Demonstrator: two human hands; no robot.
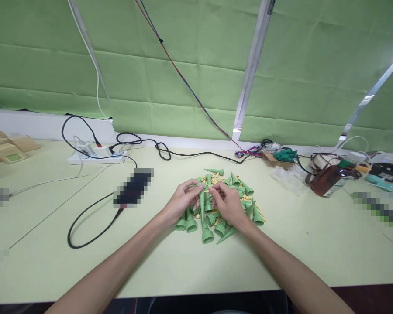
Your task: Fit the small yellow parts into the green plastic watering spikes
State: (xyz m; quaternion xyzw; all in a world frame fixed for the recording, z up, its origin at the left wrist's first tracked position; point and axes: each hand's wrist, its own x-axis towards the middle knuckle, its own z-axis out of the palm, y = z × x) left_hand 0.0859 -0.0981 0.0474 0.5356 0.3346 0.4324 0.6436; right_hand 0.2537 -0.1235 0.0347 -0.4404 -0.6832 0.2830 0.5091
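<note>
- A green plastic spike (pixel 202 205) is held over the near side of a pile of matching spikes and small yellow pieces (pixel 220 227), its narrow end directed down toward the worktop (pixel 170 272).
- The left hand (pixel 184 199), at the pile's left side, has its fingers closed around the upper part of that spike, thumb along the top.
- The right hand (pixel 228 203), over the pile's middle, has thumb and forefinger pinched together on a slim yellow piece (pixel 206 191), partly hidden, beside the spike's upper end.
- Around and beneath the hands, the pile's spikes lie in many directions, several showing wide, hollow collars toward the near edge; yellow pieces are scattered among them.
- Left of the pile, a dark device (pixel 133 188), blurred by pixelation, is joined to a looped black cable (pixel 72 247).
- Farther left and beyond the pile stands a white power strip (pixel 96 158) with plugs; cardboard boxes (pixel 9 148) are left of it, well apart from the pile.
- Right of the pile and farther back are a crumpled clear plastic bag (pixel 290 178), a small cardboard box (pixel 275 160) bearing green material (pixel 285 155), and an amber bottle (pixel 329 179).
- Behind the pile, red and blue wires (pixel 190 88) slant across green fabric panels (pixel 203 52).
</note>
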